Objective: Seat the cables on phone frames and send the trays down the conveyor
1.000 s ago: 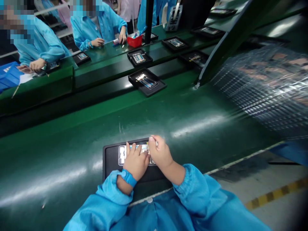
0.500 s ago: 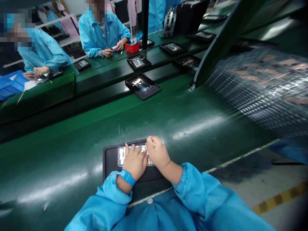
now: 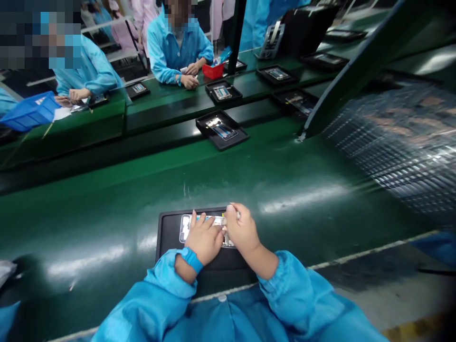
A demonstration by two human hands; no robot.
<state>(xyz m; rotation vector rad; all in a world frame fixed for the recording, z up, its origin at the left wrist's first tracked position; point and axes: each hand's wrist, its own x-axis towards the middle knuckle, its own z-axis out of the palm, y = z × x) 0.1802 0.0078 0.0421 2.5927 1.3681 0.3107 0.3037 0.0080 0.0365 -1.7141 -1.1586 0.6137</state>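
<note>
An opened phone body (image 3: 185,228) with bare inner parts lies in a black tray (image 3: 169,237) in front of me. Across its middle rests my left hand (image 3: 204,240), fingers stretched out and pressing down on it, a blue band round the wrist. My right hand (image 3: 242,230) is closed in a pinch over the phone's right end, close beside the left fingertips. A small pale end shows at the curled fingers, but what they grip is too hidden to name. Both hands cover much of the phone.
Several black trays with opened phones stand beyond, one tray (image 3: 235,141) nearest. A green slanted post (image 3: 331,90) rises at the right beside clear plastic trays (image 3: 409,156). Across the line, two co-workers in blue handle parts near a blue bin (image 3: 30,114) and a red box (image 3: 213,71).
The view has swung left, so everything appears further right. My hands keep nearly the same pose on the phone. The co-worker across has shifted their hands.
</note>
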